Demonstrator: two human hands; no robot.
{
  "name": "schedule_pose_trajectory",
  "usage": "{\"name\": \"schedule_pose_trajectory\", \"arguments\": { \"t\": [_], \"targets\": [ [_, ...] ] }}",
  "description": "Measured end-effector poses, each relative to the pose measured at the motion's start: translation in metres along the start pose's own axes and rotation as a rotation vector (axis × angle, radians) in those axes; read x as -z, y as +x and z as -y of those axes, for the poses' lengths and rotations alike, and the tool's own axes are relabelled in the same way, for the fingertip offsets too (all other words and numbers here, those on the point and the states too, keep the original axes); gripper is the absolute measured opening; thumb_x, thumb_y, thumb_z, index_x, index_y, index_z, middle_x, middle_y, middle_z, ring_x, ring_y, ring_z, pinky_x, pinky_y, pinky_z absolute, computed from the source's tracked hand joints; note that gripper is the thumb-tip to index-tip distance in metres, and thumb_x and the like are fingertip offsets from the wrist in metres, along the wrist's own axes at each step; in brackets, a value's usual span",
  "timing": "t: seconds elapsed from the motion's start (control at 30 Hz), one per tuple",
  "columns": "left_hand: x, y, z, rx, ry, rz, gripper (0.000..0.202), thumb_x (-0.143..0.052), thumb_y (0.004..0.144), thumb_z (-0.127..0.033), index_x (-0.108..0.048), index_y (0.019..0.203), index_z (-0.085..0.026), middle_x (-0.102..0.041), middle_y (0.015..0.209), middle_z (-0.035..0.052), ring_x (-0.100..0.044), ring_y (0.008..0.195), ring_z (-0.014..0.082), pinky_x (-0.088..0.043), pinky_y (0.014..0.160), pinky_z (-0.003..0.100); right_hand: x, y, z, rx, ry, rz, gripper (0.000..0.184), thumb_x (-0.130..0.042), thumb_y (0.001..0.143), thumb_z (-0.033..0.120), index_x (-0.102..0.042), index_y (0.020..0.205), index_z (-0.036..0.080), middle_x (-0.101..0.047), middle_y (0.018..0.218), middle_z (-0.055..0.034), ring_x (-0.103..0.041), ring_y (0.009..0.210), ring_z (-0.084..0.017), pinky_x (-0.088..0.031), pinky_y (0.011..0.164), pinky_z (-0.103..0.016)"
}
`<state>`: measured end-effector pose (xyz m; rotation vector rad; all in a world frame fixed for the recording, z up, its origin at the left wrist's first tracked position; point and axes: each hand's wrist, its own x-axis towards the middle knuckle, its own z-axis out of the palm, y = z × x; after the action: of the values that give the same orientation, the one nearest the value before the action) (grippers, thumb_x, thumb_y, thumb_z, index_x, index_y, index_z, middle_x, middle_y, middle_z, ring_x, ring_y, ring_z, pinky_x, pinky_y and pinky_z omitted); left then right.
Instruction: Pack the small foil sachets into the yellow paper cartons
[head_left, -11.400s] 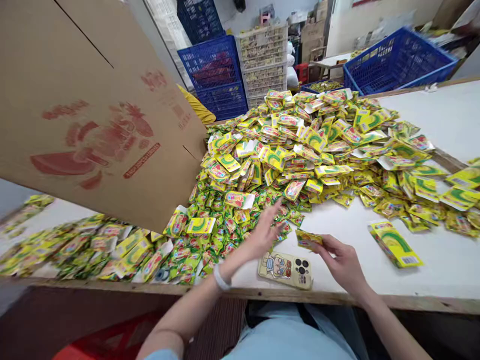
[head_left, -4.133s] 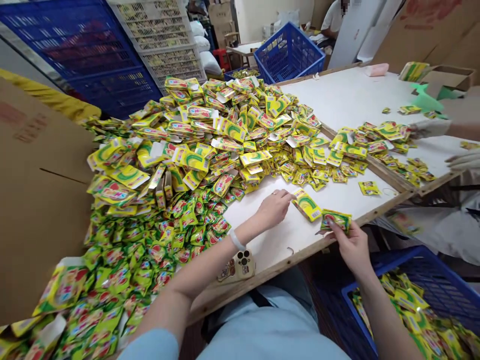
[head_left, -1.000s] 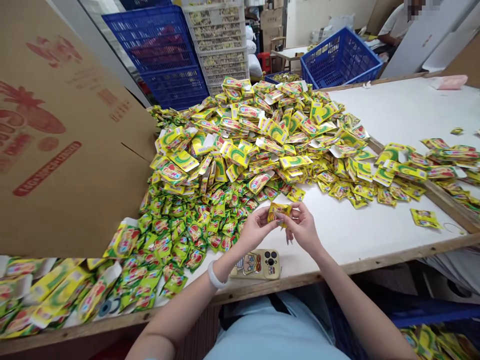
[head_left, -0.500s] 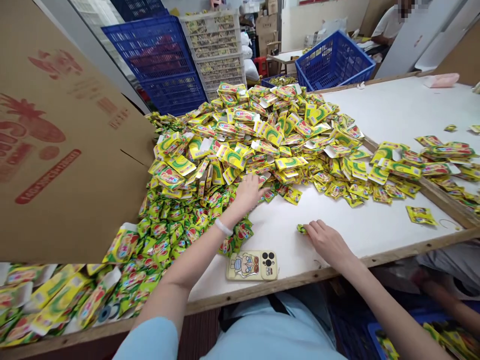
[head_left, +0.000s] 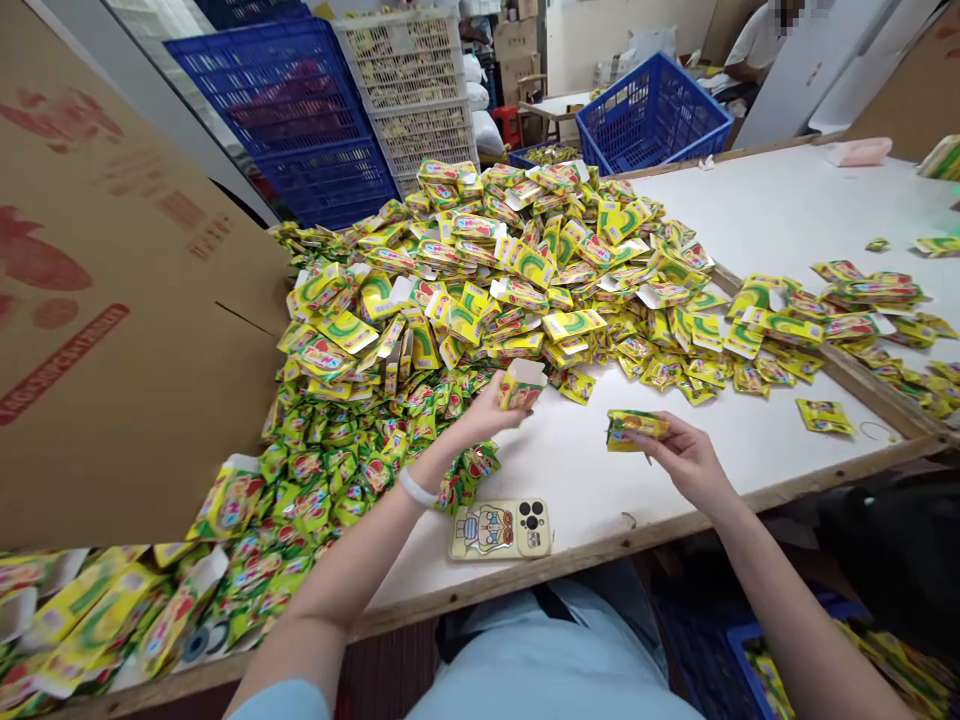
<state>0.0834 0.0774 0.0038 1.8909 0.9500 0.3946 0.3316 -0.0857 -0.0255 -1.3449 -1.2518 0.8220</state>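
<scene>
My left hand (head_left: pixel 487 412) is closed around a small yellow-and-red carton (head_left: pixel 519 390), its pale open end facing up and right. To the right, my right hand (head_left: pixel 691 462) pinches yellow and green sachets (head_left: pixel 634 428) between thumb and fingers; their exact number is hidden. The two hands are apart, over the white tabletop. Beneath my left forearm spreads a heap of green sachets (head_left: pixel 322 470). Behind both hands rises a large pile of yellow cartons (head_left: pixel 480 270), with yellow sachets (head_left: pixel 660 368) along its front edge.
A phone in a cream case (head_left: pixel 501 530) lies near the wooden table edge (head_left: pixel 630 545). At left stands a big cardboard box (head_left: pixel 150 400). A wooden divider (head_left: pixel 862 385) crosses the table at right. Blue crates (head_left: pixel 652 120) and white crates (head_left: pixel 405 80) stand behind.
My left hand has come off the pile with a carton in it. My right hand has risen and turned, bringing the sachets into fuller view. The camera view has shifted slightly.
</scene>
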Motion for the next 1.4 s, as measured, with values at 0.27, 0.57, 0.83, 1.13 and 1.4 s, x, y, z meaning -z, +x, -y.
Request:
{"name": "schedule_pose_trajectory", "arguments": {
  "t": [0.27,0.57,0.83,1.13,1.4],
  "targets": [
    [-0.043,-0.063,-0.029,0.062,-0.579,0.277,0.041,-0.08,0.069,-0.037,-0.058,0.095,-0.015,-0.061,0.077,0.0006,-0.06,0.065,0.0128,-0.051,0.065,0.028,-0.045,0.03,0.062,0.383,-0.121,0.116,0.016,-0.059,0.093,0.03,-0.064,0.107,0.024,-0.061,0.104,-0.0068,-0.06,0.1,-0.02,-0.053,0.082,-0.034],
    [-0.047,-0.068,-0.031,-0.002,-0.301,0.231,0.032,-0.074,0.074,-0.033,-0.052,0.092,-0.017,-0.054,0.074,-0.0044,-0.048,0.066,0.011,-0.044,0.064,0.026,-0.035,0.033,0.085,0.39,-0.675,0.557,0.017,-0.056,0.093,0.019,-0.071,0.1,0.021,-0.061,0.086,-0.0044,-0.06,0.075,-0.015,-0.046,0.068,-0.025],
    [-0.041,-0.071,-0.025,0.092,-0.444,0.371,0.05,-0.08,0.067,-0.03,-0.047,0.104,-0.019,-0.053,0.078,-0.0047,-0.052,0.067,0.0112,-0.046,0.065,0.027,-0.023,0.027,0.076,0.069,-0.223,0.61,0.028,-0.054,0.095,0.039,-0.069,0.09,0.017,-0.066,0.081,-0.0038,-0.061,0.054,-0.01,-0.048,0.05,-0.02],
    [-0.065,-0.064,-0.004,-0.031,-0.354,0.435,0.09,-0.078,0.073,-0.031,-0.028,0.146,-0.02,-0.066,0.11,0.0098,-0.066,0.098,0.0234,-0.052,0.087,0.039,-0.021,0.001,0.039,-0.049,-0.147,0.705,0.033,-0.049,0.096,0.043,-0.071,0.093,0.019,-0.069,0.086,-0.006,-0.062,0.058,-0.013,-0.05,0.046,-0.023],
    [-0.003,0.014,0.042,-0.164,0.568,-0.199,0.056,-0.057,0.076,-0.005,-0.055,0.132,-0.011,-0.053,0.14,0.0194,-0.039,0.137,0.0331,-0.024,0.116,0.053,0.104,0.059,0.012,0.017,-1.297,-0.505,0.042,-0.058,0.091,0.047,-0.065,0.113,0.011,-0.065,0.113,-0.0262,-0.066,0.086,-0.028,-0.045,0.065,-0.037]
  ]
}}
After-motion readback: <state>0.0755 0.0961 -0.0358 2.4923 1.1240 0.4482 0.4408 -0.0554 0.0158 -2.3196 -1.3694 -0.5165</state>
